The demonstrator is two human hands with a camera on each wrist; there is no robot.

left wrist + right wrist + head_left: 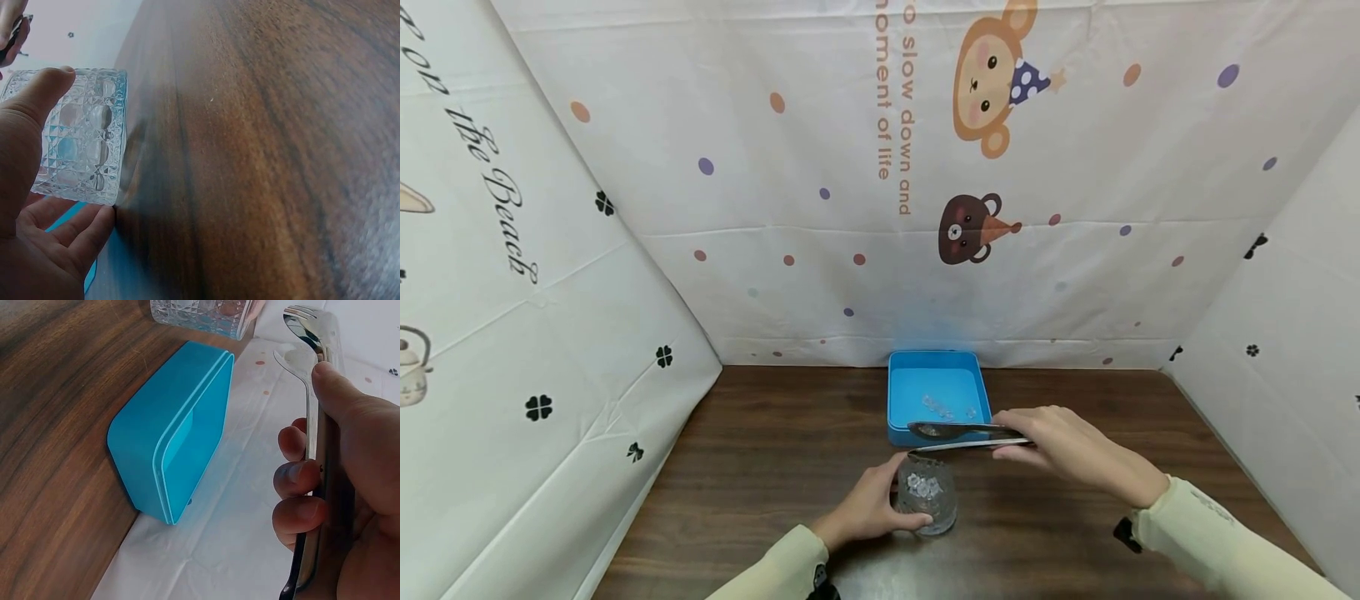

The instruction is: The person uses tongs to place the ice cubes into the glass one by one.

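- L hand [872, 504]: lower centre of head view; wrapped round the glass [938, 510], thumb on near side, fingers on far side (L wrist view agrees).
- Glass: clear, cut-pattern wall, upright on the worktop [752, 467], lower centre of head view, just right of L palm. At top centre of R wrist view, partly cut off by frame edge.
- Clear chunks [922, 485] heaped inside glass; exact no. can't be told.
- R hand [1067, 446]: right of centre, lower half of head view; thumb + fingers pinching the metal tongs [966, 445] by the handle end.
- Tongs: approx. horiz. in head view, working ends pointing left; two arms apart at the ends. Lower arm's tip at/over glass mouth; upper arm's bowl in front of box's near edge, as seen from head cam. Fork-like tines show on one end, upper right of R wrist view. Can't tell if anything sits between the ends.
- Blue box [932, 368]: shallow, open-topped, centre of head view just below mid-height, near the back cloth. Sits beyond glass; left of centre in R wrist view.
- Few clear bits [937, 407] on box floor, toward its near side.
- Back cloth [820, 175]: white, w/ coloured dots, cartoon animal heads and sideways lettering, upper part of head view.
- Pale sleeves [1247, 537] on both arms, lower edge + lower right; dark item at each wrist.
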